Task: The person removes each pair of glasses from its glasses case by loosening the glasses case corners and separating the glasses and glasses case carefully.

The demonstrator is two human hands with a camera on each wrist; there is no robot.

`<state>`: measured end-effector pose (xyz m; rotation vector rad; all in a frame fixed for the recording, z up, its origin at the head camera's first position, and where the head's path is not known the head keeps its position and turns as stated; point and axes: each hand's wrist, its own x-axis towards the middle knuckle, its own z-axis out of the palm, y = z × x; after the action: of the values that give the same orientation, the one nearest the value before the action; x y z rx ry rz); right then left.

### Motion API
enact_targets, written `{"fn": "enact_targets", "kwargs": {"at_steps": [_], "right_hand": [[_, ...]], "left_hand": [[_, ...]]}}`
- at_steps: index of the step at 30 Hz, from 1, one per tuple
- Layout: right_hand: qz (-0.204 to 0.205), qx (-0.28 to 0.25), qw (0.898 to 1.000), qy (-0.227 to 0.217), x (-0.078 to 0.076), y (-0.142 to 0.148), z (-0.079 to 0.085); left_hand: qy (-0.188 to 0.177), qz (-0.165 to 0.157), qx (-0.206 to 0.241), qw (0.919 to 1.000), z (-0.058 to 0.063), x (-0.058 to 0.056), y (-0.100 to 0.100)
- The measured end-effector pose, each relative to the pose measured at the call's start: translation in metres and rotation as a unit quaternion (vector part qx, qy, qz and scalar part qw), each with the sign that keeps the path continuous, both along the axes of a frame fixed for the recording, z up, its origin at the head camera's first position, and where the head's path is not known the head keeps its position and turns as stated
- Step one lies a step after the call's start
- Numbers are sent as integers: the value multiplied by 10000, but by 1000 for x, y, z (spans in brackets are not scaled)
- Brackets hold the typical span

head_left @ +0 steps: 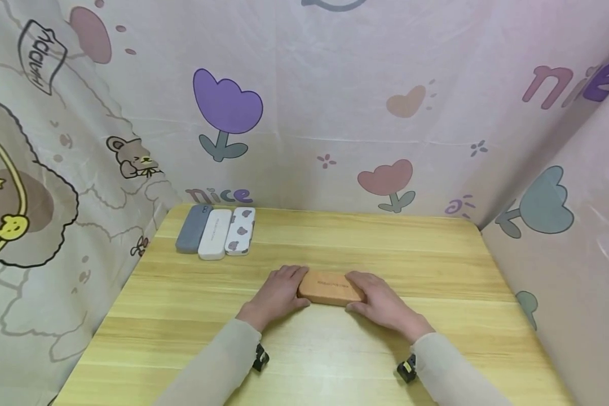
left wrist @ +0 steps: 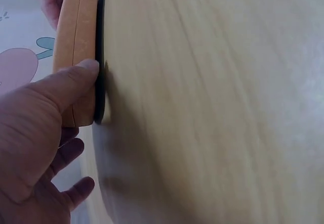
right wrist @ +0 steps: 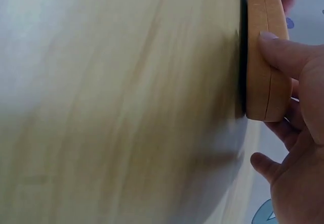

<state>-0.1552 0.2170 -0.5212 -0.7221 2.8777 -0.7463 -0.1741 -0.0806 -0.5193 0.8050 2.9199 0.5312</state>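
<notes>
"Where's the orange case (head_left: pixel 331 290)?"
"Below centre in my head view, on or barely above the wooden table (head_left: pixel 330 352); the dark strip (left wrist: pixel 100 100) underneath keeps me from telling which. The left hand (head_left: pixel 280 292) and right hand (head_left: pixel 383 300) grasp its ends, the far-side fingers partly hidden."
"Can you read its top?"
"No, the lettering (head_left: pixel 333 283) is too small. Both wrist views cut the case off at the upper edge."
</notes>
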Motion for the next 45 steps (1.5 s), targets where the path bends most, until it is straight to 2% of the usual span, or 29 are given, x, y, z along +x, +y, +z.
{"fn": "enact_targets", "kwargs": {"at_steps": [4,8,13,16,27,37,45], "right_hand": [[58,71,9998,159,4,1,-2],[133,229,9980,582,9,3,-6],[254,401,9908,1269,12,5,-12],[292,513,9868,1507,13,5,-14],[299,658,9804,1835,10,2,-15],[216,680,9767,2026,7,-4,-17],[148,819,9776,1933,6,-6,-15]], "left_hand": [[179,-65,64,9998,-5,4,0],[352,-78,6,9993,-9,9,-1],[529,28,-306,9981,-9,10,-4],[501,88,-521,9973,-7,9,-6],[508,-57,-728,9960,-4,4,-1],[538,-84,-806,9953,-8,2,-2],[470,-65,-805,9956,-10,2,-1]]}}
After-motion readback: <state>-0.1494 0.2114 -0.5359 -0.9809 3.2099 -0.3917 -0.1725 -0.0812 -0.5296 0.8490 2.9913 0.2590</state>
